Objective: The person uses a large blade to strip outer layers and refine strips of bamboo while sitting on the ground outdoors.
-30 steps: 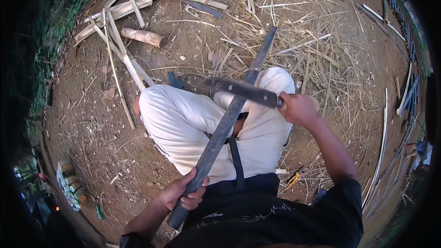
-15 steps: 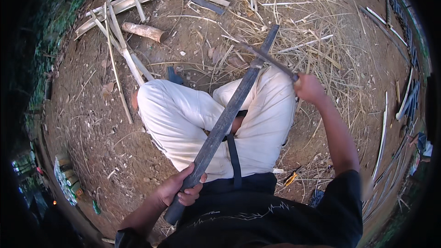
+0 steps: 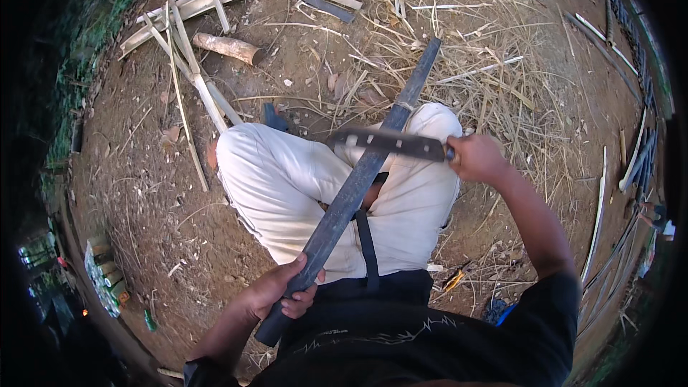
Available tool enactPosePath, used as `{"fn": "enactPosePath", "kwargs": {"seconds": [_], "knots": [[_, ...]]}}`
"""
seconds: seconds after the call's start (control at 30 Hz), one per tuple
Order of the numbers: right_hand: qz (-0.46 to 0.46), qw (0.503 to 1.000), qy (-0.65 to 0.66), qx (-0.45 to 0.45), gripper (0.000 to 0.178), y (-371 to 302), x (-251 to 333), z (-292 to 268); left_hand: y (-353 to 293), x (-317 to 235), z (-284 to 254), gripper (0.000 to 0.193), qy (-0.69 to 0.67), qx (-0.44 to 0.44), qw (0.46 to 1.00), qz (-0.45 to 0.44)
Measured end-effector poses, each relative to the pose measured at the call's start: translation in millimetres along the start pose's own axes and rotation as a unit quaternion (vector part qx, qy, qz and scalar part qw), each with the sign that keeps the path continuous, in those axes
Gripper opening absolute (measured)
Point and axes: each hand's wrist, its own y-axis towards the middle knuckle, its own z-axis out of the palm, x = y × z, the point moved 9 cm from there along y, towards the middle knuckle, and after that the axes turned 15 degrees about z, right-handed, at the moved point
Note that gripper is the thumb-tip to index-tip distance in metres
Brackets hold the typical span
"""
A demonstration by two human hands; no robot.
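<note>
A long dark bamboo pole (image 3: 333, 218) lies slantwise across my lap, its near end by my waist and its far end past my right knee. My left hand (image 3: 287, 292) is wrapped round the pole near its lower end. In my right hand (image 3: 479, 158) is the handle of a machete (image 3: 423, 146). Its dark, broad blade, slightly blurred and marked with several pale spots, crosses over the pole with the tip pointing left. I cannot tell whether the blade touches the pole. A pale ring (image 3: 403, 105) shows on the pole beyond the blade.
Split bamboo strips (image 3: 197, 6) and a short cut log (image 3: 226, 47) lie at the far left. Thin shavings (image 3: 494, 86) cover the ground beyond my right knee. A yellow-and-black tool (image 3: 454, 281) lies at my right hip; long strips (image 3: 596, 215) line the right side.
The machete has come down along the pole toward me, and its broad side now faces up. My right hand has lowered slightly; my left hand stays on the pole's lower end.
</note>
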Motion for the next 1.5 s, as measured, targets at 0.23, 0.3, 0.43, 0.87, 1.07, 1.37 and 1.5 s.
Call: {"fn": "enactPosePath", "kwargs": {"seconds": [0.23, 0.3, 0.43, 0.87, 1.07, 1.37, 1.5], "knots": [[0.058, 0.997, -0.001, -0.041, 0.025, 19, -32, 0, 7, -8, -7, 0.054, 0.135, -0.051, 0.989, 0.020], [-0.031, 0.999, -0.015, 0.000, 0.024, -12, 12, -2, 5, -3, -6, 0.055, 0.146, -0.054, 0.988, 0.022], [0.044, 0.998, 0.039, -0.034, 0.026, 17, -21, -3, 7, -6, -8, 0.051, 0.229, -0.078, 0.969, 0.050], [0.121, 0.988, 0.086, -0.039, 0.030, 16, -50, -9, -1, -3, -3, 0.056, 0.152, -0.045, 0.987, 0.020], [0.032, 0.998, 0.039, 0.028, 0.025, -20, 4, 8, -3, -5, -6, 0.057, 0.129, -0.042, 0.991, 0.012], [0.024, 0.999, 0.023, 0.044, 0.027, -16, 20, 0, -3, -8, -12, 0.051, 0.121, -0.051, 0.991, 0.024], [0.122, 0.987, 0.101, -0.020, 0.029, 20, -31, 9, -9, -2, -13, 0.050, 0.039, -0.020, 0.999, 0.013]]}}
